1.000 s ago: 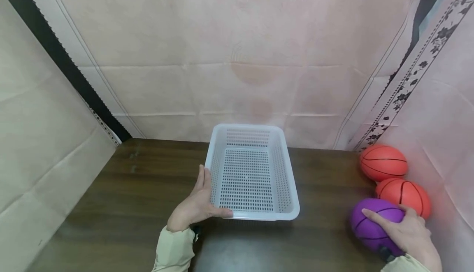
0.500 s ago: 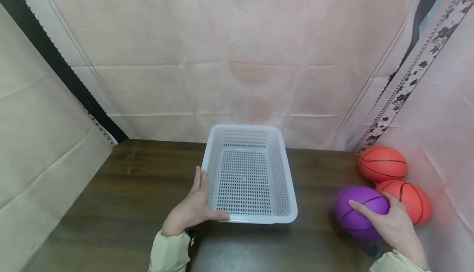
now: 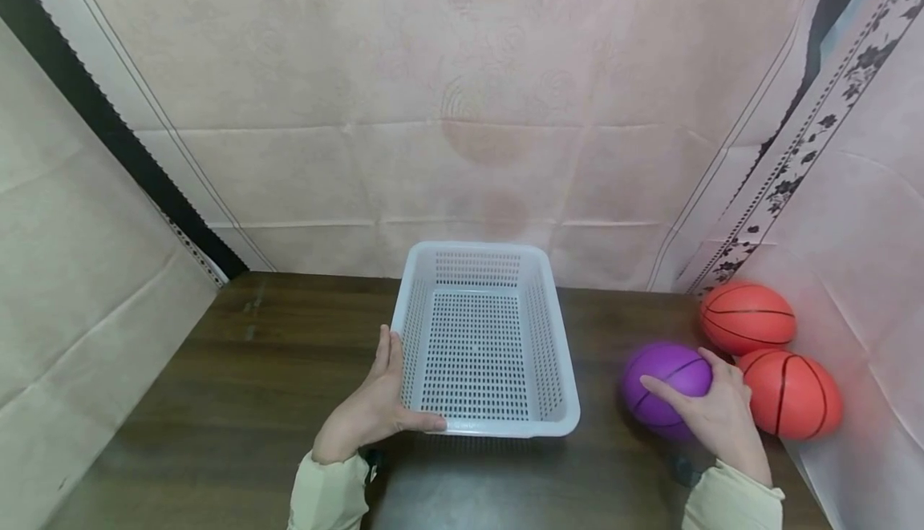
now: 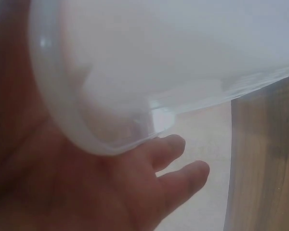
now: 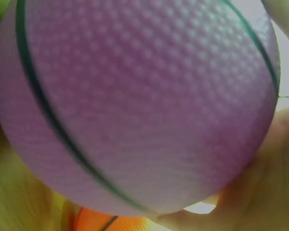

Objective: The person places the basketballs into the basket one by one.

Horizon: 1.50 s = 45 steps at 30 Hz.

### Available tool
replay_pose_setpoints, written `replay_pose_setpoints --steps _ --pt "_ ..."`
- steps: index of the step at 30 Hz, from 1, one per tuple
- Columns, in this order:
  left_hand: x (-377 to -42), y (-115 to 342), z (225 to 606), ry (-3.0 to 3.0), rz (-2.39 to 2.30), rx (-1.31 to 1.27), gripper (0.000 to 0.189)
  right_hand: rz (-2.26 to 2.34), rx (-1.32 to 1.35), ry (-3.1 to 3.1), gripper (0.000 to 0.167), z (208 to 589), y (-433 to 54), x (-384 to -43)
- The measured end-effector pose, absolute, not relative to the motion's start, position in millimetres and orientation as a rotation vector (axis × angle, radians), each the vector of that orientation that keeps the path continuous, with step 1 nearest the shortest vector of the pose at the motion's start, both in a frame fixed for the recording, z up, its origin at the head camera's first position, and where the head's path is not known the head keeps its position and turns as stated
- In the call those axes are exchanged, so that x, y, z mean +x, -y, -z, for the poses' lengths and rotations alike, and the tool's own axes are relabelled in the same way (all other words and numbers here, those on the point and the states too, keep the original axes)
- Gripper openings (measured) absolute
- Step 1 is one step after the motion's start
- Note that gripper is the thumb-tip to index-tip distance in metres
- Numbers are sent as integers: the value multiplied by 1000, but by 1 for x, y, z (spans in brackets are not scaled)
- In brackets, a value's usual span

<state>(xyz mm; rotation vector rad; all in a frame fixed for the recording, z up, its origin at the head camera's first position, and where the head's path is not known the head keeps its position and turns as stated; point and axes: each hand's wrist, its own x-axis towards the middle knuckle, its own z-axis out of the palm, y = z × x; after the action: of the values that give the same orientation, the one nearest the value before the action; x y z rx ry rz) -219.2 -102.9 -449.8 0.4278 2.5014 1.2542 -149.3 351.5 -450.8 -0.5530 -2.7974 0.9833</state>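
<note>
Over the last second the purple ball (image 3: 664,366) has moved toward the basket (image 3: 505,427), brought by the right hand (image 3: 722,414), so the gap on the basket's right side has shrunk. The near red ball (image 3: 790,394), which the purple ball and hand partly covered, now shows almost whole; it and the far red ball (image 3: 747,318) sit much as they did, farther to the right of the basket. The left hand (image 3: 375,410) keeps its place at the basket's near left corner. I take this as a carry under way, with only the purple ball being shifted and the basket being steadied.

The purple ball is outside the basket, to its right and apart from it, roughly level with the nearer half. It lies within the right hand, thumb on the near side and fingers round the far right side, clamped on it; the right wrist view shows the ball filling the hand. Whether it is clear of the tabletop (image 3: 238,402) I cannot tell. The left hand grips the basket corner, thumb over the near rim and fingers along the left side.
</note>
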Motion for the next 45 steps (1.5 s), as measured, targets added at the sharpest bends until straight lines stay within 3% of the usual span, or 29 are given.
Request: replay_pose_setpoints --steps 11,45 --pt "-216 105 450 -2509 -1246 422 153 -1006 -588 2849 123 453 -341 -154" --pt "-217 102 447 -2528 -1208 450 152 -1057 -699 2753 113 452 -338 -162"
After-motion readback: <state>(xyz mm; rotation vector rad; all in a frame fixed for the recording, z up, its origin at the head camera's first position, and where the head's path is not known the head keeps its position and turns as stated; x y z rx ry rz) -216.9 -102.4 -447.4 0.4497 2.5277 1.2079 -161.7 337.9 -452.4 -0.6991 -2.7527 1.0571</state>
